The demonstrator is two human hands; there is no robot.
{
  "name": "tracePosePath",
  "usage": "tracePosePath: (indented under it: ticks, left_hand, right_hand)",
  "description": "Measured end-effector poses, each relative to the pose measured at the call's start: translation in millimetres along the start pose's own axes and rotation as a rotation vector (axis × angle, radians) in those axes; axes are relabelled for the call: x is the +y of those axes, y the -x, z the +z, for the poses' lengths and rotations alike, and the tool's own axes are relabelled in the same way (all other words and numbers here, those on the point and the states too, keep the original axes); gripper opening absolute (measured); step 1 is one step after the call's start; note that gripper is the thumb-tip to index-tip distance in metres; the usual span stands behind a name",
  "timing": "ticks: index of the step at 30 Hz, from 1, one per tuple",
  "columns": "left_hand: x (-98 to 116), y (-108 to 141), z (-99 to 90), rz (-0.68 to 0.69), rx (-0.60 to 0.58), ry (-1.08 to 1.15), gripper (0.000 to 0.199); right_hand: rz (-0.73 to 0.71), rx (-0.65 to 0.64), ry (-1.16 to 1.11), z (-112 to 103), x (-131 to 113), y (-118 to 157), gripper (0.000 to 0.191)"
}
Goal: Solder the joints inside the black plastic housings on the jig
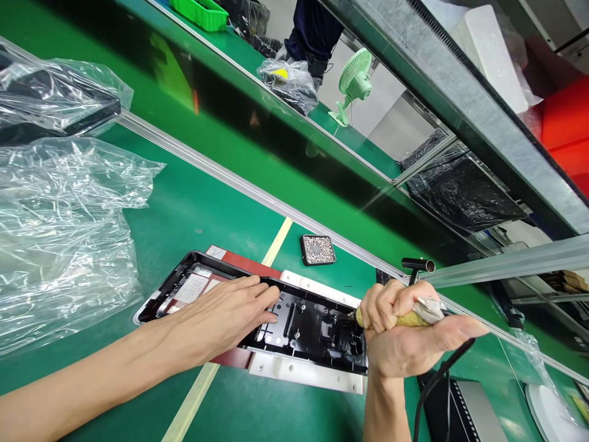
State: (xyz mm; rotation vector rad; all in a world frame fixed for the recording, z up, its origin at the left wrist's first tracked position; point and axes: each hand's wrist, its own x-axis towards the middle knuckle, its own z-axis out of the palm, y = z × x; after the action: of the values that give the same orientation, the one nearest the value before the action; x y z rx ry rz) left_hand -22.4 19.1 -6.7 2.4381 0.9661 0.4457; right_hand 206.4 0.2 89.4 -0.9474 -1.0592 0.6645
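Note:
A long black plastic housing (294, 319) lies at a slant in a fixture with white side blocks (306, 371) and a reddish-brown base (232, 358). My left hand (239, 307) rests palm down across the housing's middle, fingers stretched and slightly apart. Wrapped round the yellow handle of a corded electric screwdriver (411, 318) is my right hand (400, 331), above the housing's right end. The tool's tip points left into the housing; its exact contact is too small to tell. A small black tray of screws (318, 250) sits behind the housing.
Clear plastic bags (69, 245) cover the left side. A black cable (421, 399) hangs from the tool beside a dark box (473, 408) at lower right. A metal rail (257, 199) runs behind. Beyond it are a green fan (354, 80) and a person in dark clothes (313, 31).

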Motion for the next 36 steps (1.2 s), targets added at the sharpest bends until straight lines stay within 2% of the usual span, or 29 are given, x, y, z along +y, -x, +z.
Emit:
tracePosePath:
  ticks: [8, 16, 30, 36]
  left_hand:
    - [0.6, -0.9, 0.0, 0.004, 0.005, -0.002, 0.022]
    - [-0.8, -1.6, 0.6, -0.010, -0.047, 0.003, 0.024]
    - [-1.3, 0.4, 2.6, 0.016, 0.040, 0.010, 0.023]
    - [1.6, -2.2, -0.8, 0.034, 0.029, -0.025, 0.021]
  right_hand:
    - [0.043, 0.033, 0.008, 0.8, -1.3, 1.6, 0.070]
    - [0.037, 0.036, -0.018, -0.2, 0.8, 1.6, 0.071]
    - [0.034, 0.022, -0.008, -1.9, 0.8, 1.5, 0.071]
    - [0.051, 0.029, 0.012, -0.1, -1.2, 2.1, 0.070]
